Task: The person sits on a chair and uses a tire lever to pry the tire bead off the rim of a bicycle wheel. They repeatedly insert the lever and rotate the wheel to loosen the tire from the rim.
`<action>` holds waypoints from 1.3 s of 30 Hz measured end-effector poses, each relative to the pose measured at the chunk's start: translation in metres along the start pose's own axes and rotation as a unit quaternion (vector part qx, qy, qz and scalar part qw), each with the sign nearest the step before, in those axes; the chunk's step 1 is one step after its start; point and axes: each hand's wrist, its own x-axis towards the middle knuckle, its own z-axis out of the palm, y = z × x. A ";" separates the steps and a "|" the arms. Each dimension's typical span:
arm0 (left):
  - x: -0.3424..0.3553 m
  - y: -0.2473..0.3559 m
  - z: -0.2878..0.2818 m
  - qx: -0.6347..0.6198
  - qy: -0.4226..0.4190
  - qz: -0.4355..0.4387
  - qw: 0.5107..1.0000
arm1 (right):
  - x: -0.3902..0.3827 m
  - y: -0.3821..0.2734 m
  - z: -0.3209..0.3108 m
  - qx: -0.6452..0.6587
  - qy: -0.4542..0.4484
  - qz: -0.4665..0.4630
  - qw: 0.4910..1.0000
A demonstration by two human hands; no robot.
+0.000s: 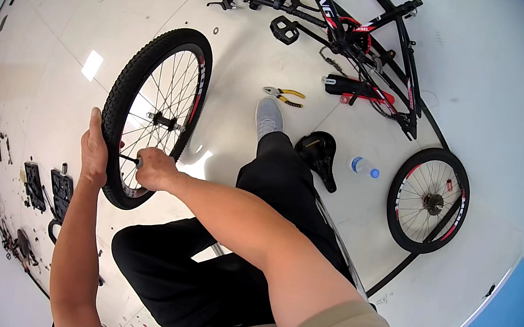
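A bicycle wheel [124,80] with a knobby black tyre and a black-and-red rim stands upright on the white floor in front of me. My left hand [95,152] grips the tyre at its lower left edge and holds it up. My right hand [154,170] is closed on a small thin black tool [128,157] that reaches to the rim near the tyre's lower part. The hub and spokes [164,121] show in the middle of the wheel. My legs in black trousers [273,179] stretch out to the right of the wheel.
A black-and-red bike frame [343,24] lies at the top. A second wheel [429,200] lies at right, near a black saddle [318,156] and a water bottle [364,168]. Yellow-handled pliers [284,95] lie ahead of my shoe. Black parts [48,185] lie at left.
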 end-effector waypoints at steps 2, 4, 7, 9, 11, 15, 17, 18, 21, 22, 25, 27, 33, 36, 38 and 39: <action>0.002 -0.009 0.005 -0.009 0.011 0.014 1.000 | 0.001 0.002 -0.001 0.008 -0.001 0.024 1.000; -0.013 -0.001 -0.008 0.000 0.047 0.013 0.999 | 0.001 -0.017 0.013 0.091 -0.033 0.036 0.995; 0.032 -0.032 0.000 0.046 -0.002 0.106 0.993 | 0.015 -0.002 0.020 0.076 0.085 0.064 0.991; 0.028 -0.028 -0.007 0.065 0.024 0.084 0.994 | 0.017 -0.007 0.015 0.043 0.094 0.035 0.994; 0.011 -0.014 -0.005 0.047 0.052 0.060 0.996 | 0.010 -0.018 0.003 0.102 0.116 0.031 0.988; 0.002 -0.009 -0.005 0.025 0.053 0.046 0.997 | 0.005 -0.026 0.005 0.160 0.120 0.054 0.978; 0.002 -0.010 -0.005 0.016 0.054 0.045 0.997 | 0.004 -0.025 0.005 0.164 0.143 0.038 0.975; 0.002 -0.011 -0.005 0.016 0.050 0.041 0.998 | 0.004 -0.025 0.005 0.168 0.154 0.030 0.973; 0.002 -0.014 -0.004 -0.002 0.060 0.044 0.997 | 0.007 -0.025 0.003 0.206 0.139 0.054 0.967; 0.002 -0.015 -0.004 0.003 0.055 0.047 0.997 | 0.007 -0.026 0.002 0.242 0.147 0.071 0.956; 0.003 -0.033 -0.012 0.000 0.045 0.064 0.997 | 0.030 -0.032 -0.029 0.434 0.201 0.106 0.872; -0.009 -0.082 -0.044 -0.067 0.031 0.058 0.996 | 0.050 -0.051 -0.096 0.508 0.260 0.104 0.815; -0.010 -0.145 -0.095 -0.214 0.141 -0.018 0.966 | 0.013 -0.005 -0.181 0.423 0.349 0.099 0.830; 0.006 -0.100 -0.089 -0.145 0.070 -0.038 0.986 | -0.005 -0.008 -0.181 0.350 0.295 0.069 0.886; 0.010 -0.067 -0.072 -0.121 0.064 -0.034 0.990 | -0.002 -0.013 -0.175 0.273 0.337 0.007 0.901; 0.010 -0.056 -0.066 -0.114 0.071 -0.025 0.991 | -0.004 -0.027 -0.172 0.259 0.318 -0.017 0.912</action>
